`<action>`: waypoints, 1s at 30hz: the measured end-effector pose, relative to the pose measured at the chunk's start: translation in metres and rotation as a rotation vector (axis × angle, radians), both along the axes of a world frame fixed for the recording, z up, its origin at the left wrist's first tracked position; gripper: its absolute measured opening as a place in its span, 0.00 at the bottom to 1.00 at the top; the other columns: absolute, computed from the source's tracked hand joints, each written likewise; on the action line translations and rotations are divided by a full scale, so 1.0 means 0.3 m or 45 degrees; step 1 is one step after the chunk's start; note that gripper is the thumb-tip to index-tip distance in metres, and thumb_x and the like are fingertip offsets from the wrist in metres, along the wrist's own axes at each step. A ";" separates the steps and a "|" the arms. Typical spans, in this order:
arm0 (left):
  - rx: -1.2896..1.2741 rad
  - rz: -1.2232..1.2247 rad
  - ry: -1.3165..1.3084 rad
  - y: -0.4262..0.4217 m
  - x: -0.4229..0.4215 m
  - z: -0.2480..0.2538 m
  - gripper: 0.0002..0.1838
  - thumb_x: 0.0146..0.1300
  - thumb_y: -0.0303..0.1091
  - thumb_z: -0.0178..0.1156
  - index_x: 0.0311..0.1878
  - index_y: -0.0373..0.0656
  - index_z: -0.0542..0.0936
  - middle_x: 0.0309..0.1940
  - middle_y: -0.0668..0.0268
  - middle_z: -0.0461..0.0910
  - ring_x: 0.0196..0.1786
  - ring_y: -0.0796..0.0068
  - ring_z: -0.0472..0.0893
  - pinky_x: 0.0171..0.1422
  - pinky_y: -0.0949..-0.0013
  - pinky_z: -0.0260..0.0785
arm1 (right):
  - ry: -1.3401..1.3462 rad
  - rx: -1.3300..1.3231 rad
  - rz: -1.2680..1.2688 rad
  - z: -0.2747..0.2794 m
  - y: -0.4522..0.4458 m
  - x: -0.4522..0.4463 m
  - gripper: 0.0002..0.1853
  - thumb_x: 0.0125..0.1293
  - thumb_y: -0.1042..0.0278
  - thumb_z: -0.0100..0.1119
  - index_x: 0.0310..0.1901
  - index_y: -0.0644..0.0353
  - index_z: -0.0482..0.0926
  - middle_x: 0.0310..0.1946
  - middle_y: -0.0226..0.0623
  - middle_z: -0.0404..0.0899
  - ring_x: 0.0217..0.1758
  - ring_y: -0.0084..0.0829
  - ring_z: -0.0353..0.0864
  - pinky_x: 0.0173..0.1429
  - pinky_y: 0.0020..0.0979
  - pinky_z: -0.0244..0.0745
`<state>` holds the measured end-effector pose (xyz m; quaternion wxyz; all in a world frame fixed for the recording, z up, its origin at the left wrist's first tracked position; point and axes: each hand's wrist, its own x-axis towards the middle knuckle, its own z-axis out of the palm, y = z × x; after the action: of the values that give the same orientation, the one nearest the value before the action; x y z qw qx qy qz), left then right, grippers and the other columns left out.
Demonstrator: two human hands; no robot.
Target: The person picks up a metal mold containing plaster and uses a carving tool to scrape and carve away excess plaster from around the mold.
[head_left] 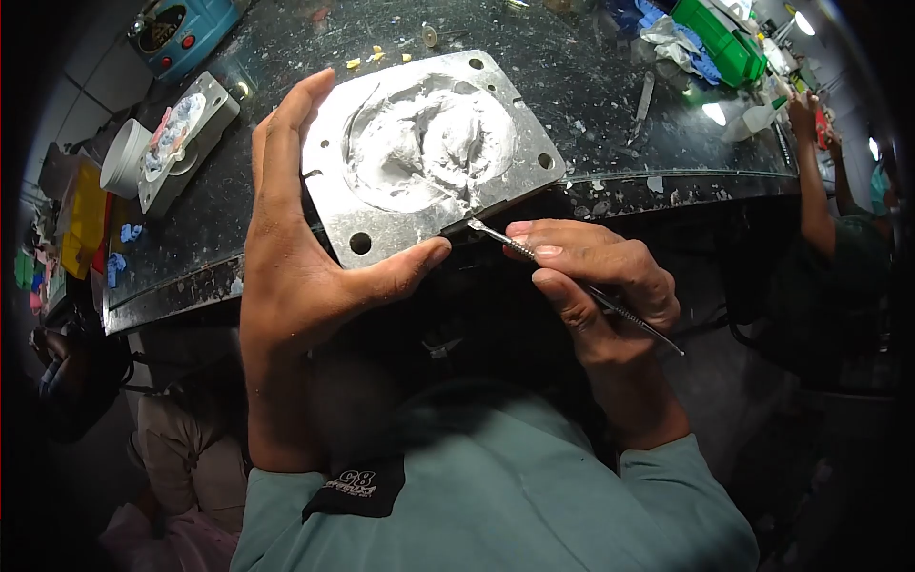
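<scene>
A square metal flask half (335,212) with holes near its corners rests tilted at the bench's front edge. White plaster (419,143) fills its round cavity, with raised and hollowed areas. My left hand (295,253) is closed around its left side, fingers along the far left edge and thumb along the near edge. Between the thumb and fingers of my right hand (615,281) is a slim double-ended metal carving tool (501,239), held like a pen. Its tip is at the near rim, beside the plaster; whether it touches is unclear.
On the dark bench (572,105) at left stand another flask half (214,110) and a white cup (124,157). Behind them is a blue machine (195,38). Yellow bits (355,64), a metal blade (645,100), a green tray (720,43) and a bottle (753,119) lie farther off. Another person's arm (810,181) appears right.
</scene>
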<state>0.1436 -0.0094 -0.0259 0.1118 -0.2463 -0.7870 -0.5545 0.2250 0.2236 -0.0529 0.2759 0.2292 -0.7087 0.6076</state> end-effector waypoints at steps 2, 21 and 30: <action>0.004 -0.007 -0.025 0.002 0.004 0.006 0.65 0.36 0.36 0.82 0.80 0.33 0.59 0.72 0.50 0.69 0.74 0.60 0.72 0.80 0.60 0.63 | 0.002 0.007 0.014 0.005 0.008 -0.003 0.10 0.65 0.81 0.74 0.45 0.65 0.84 0.44 0.47 0.90 0.52 0.45 0.92 0.57 0.39 0.89; -0.016 0.004 0.067 0.012 0.007 -0.004 0.65 0.34 0.39 0.84 0.79 0.33 0.60 0.71 0.54 0.67 0.75 0.60 0.71 0.81 0.60 0.62 | 0.082 0.136 0.027 0.004 0.028 -0.014 0.11 0.64 0.80 0.76 0.46 0.64 0.85 0.43 0.45 0.90 0.49 0.43 0.93 0.54 0.37 0.90; 0.002 0.012 0.083 0.013 0.009 -0.011 0.67 0.32 0.40 0.83 0.79 0.32 0.59 0.72 0.54 0.65 0.77 0.60 0.68 0.83 0.59 0.59 | 0.193 0.288 -0.035 0.013 0.021 -0.014 0.13 0.62 0.78 0.77 0.46 0.63 0.84 0.42 0.46 0.90 0.47 0.44 0.93 0.52 0.40 0.91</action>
<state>0.1463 -0.0055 -0.0291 0.1401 -0.2604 -0.7837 -0.5462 0.2208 0.2301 -0.0489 0.3094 0.2945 -0.7528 0.5008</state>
